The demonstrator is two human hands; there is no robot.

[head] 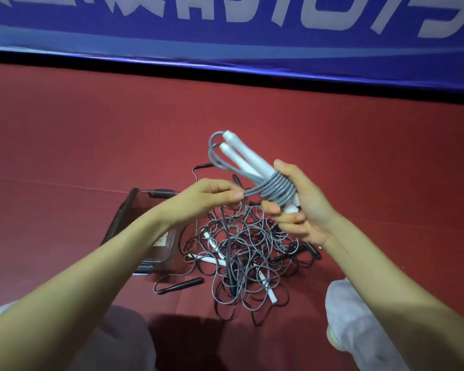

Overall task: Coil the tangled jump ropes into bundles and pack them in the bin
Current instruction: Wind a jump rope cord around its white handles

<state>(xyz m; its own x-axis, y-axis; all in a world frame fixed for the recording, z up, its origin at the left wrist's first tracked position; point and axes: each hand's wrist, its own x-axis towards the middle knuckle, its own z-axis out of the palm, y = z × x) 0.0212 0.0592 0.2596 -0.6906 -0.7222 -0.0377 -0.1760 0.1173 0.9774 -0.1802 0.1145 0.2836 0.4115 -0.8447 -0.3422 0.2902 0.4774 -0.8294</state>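
Note:
My right hand (303, 207) grips a jump rope bundle (252, 167): two white handles side by side with grey cord wound several times round them. My left hand (212, 195) pinches the loose end of that grey cord just left of the windings. Both hands are held up above a tangled pile of grey and black ropes (247, 253) with white handles lying on the red floor. A clear plastic bin (142, 226) with dark rim sits to the left of the pile, partly hidden by my left forearm.
A black handle (182, 285) lies on the red mat in front of the bin. A blue banner with white lettering (225, 28) runs along the back. My knees in light trousers (359, 317) frame the pile at the bottom.

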